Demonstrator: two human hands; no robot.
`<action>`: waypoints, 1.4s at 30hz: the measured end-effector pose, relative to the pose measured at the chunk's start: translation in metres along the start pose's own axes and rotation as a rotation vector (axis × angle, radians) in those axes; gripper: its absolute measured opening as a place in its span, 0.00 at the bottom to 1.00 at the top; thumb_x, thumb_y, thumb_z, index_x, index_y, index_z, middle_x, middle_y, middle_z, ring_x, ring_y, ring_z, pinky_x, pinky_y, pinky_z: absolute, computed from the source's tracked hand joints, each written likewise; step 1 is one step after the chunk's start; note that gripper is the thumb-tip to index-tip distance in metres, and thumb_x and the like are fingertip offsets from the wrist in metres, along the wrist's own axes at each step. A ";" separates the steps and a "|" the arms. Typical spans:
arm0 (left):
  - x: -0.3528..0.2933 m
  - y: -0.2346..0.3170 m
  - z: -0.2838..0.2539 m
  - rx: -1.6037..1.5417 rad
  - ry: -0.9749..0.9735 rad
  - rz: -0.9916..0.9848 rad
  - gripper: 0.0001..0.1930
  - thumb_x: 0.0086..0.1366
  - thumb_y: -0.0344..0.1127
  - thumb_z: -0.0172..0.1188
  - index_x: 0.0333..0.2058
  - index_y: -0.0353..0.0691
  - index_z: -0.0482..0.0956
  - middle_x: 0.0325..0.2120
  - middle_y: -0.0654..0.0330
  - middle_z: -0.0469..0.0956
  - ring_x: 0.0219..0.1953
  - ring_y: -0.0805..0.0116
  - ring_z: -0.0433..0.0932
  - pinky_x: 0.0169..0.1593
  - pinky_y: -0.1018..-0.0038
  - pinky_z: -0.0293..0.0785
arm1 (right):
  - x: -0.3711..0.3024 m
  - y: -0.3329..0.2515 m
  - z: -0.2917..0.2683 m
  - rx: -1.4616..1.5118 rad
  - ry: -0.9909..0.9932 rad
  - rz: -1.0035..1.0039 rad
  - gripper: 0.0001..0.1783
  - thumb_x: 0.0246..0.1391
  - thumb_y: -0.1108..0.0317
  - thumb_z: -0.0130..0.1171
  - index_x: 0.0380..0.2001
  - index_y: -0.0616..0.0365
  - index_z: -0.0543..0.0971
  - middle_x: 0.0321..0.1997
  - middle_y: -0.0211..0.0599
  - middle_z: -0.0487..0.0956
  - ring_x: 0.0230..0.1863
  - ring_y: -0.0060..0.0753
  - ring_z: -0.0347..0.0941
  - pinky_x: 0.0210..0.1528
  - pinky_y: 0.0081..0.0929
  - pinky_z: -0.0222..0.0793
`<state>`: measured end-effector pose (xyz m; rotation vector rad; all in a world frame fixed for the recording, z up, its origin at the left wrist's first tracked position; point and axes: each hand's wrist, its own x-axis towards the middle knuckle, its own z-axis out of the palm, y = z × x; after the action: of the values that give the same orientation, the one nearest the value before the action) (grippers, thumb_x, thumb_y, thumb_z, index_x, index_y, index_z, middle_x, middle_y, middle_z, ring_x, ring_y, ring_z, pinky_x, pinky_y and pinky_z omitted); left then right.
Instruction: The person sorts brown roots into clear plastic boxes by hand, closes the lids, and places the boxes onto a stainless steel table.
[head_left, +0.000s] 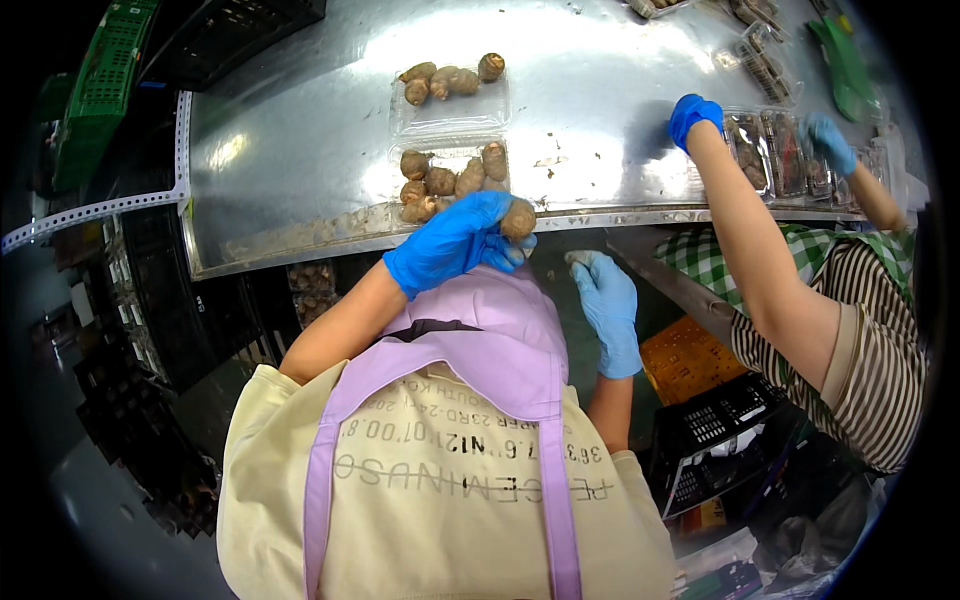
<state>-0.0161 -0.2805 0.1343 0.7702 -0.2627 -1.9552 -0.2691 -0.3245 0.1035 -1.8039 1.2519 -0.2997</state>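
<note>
My left hand point(455, 243), in a dark blue glove, grips a small brown taro point(517, 219) between thumb and fingers at the table's front edge. Just beyond it lies a clear plastic tray point(447, 150) with several taros point(440, 181) in it. My right hand point(606, 305), in a light blue glove, is off the table edge to the right of the held taro. It appears to hold nothing; its fingers are loosely extended and the fingertips look soiled. Farther back sits a second clear tray point(450, 117) with several taros point(455, 82) along its far side.
The metal table point(300, 130) bears crumbs of dirt. On the right, a co-worker's gloved hands point(694, 118) are near packed clear trays point(785, 150). A green tool-like object point(845, 70) lies at the far right. Crates point(105, 90) stand at the left; an orange crate point(692, 360) is below right.
</note>
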 end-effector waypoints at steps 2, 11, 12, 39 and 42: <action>-0.002 0.000 -0.003 0.020 0.055 -0.042 0.22 0.65 0.48 0.51 0.50 0.38 0.70 0.41 0.48 0.76 0.32 0.66 0.79 0.36 0.73 0.78 | 0.012 -0.030 0.001 0.090 0.014 -0.004 0.09 0.56 0.67 0.53 0.35 0.59 0.78 0.29 0.36 0.79 0.27 0.25 0.75 0.31 0.21 0.70; -0.006 -0.002 -0.010 0.339 0.290 -0.081 0.16 0.64 0.48 0.53 0.43 0.43 0.71 0.31 0.61 0.75 0.26 0.74 0.76 0.33 0.76 0.77 | 0.044 -0.085 0.028 -0.026 0.050 -0.352 0.09 0.54 0.64 0.55 0.26 0.57 0.71 0.19 0.41 0.73 0.21 0.46 0.71 0.23 0.34 0.65; -0.007 0.000 -0.014 0.390 0.297 -0.095 0.16 0.64 0.48 0.53 0.44 0.44 0.70 0.31 0.62 0.75 0.26 0.74 0.76 0.32 0.76 0.76 | 0.045 -0.084 0.030 -0.042 0.058 -0.378 0.08 0.54 0.64 0.54 0.26 0.57 0.71 0.19 0.41 0.73 0.21 0.46 0.71 0.23 0.35 0.65; 0.030 0.037 -0.048 1.868 0.517 -0.053 0.21 0.48 0.44 0.64 0.39 0.39 0.74 0.34 0.49 0.75 0.39 0.49 0.71 0.44 0.61 0.70 | 0.081 -0.007 0.084 0.275 0.278 0.014 0.11 0.59 0.64 0.52 0.27 0.59 0.74 0.15 0.22 0.68 0.17 0.13 0.59 0.20 0.16 0.56; 0.029 0.043 -0.051 1.837 0.503 -0.090 0.22 0.49 0.43 0.64 0.41 0.39 0.73 0.37 0.50 0.74 0.40 0.51 0.71 0.46 0.61 0.70 | 0.080 -0.015 0.079 0.289 0.253 0.020 0.11 0.59 0.64 0.52 0.27 0.58 0.74 0.15 0.22 0.68 0.17 0.13 0.59 0.20 0.16 0.57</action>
<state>0.0369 -0.3191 0.1036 2.3039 -1.7835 -1.0241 -0.1733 -0.3493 0.0484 -1.5380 1.3221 -0.6798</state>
